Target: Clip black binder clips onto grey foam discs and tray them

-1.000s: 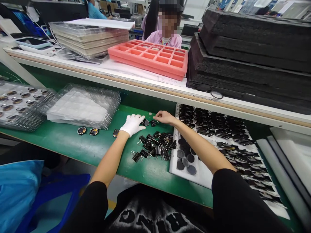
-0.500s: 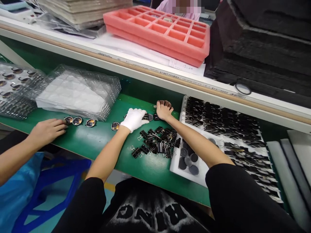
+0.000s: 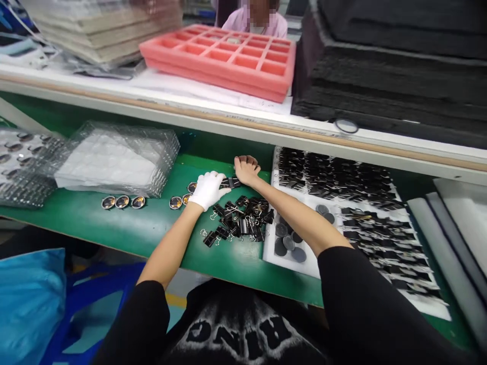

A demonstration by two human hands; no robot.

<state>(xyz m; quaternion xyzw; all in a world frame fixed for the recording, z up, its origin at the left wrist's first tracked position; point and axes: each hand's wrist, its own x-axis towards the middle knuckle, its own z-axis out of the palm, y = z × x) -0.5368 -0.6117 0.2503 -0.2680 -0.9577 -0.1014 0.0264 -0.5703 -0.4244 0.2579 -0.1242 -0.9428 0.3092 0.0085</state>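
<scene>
**Black binder clips point(image 3: 230, 182) in a row**

They lie on the green bench point(image 3: 158, 225), between my gloved left hand point(image 3: 207, 190) and bare right hand point(image 3: 248, 170), neither clearly nearer; the row's long axis points crosswise, hand to hand. My left thumb stands apart, right fingers bend; whether either grips, I cannot tell.

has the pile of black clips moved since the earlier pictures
No, not noticeably: the pile of black clips still lies just left of the white board.
</scene>
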